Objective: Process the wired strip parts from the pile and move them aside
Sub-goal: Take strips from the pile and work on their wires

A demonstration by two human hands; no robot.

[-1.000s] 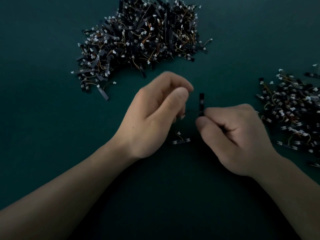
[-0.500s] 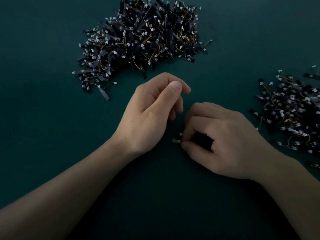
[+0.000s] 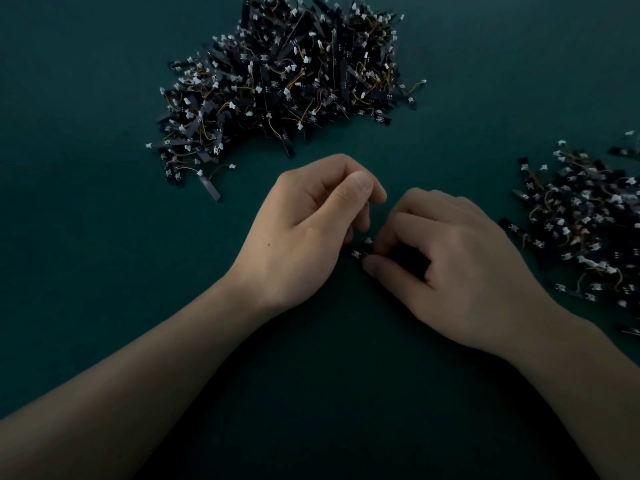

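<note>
Reaching in from the bottom corners, both forearms angle toward each other and the hands meet at the middle of the dark teal counter. The left hand lies with its back up and slightly rolled outward, the wrist low near the surface. Its fingers are curled tight and the thumb is laid flat along the side of the index finger. The lower fingertips come right down to the near end of the small piece between the hands. Whether they actually grip it, I cannot tell, since that end disappears under them.

The right hand is knuckles-up, arched over a dark hollow, with the fingers bent under. Its thumb and index finger are pinched together on the wired strip part, which sits in the narrow gap between the two hands, low over the counter. Only a short dark stretch with a pale square on it shows. Its long axis runs roughly side to side, from the left fingertips across to the right thumb, dipping a little toward the right. A white connector pokes up just beyond it, on the far side.

Moving outward, the big pile of black strips, thin orange wires and white plugs sprawls at the far centre, well apart from the hands. A second, flatter heap of the same parts spreads along the right edge, near the right wrist but not touching it.
</note>
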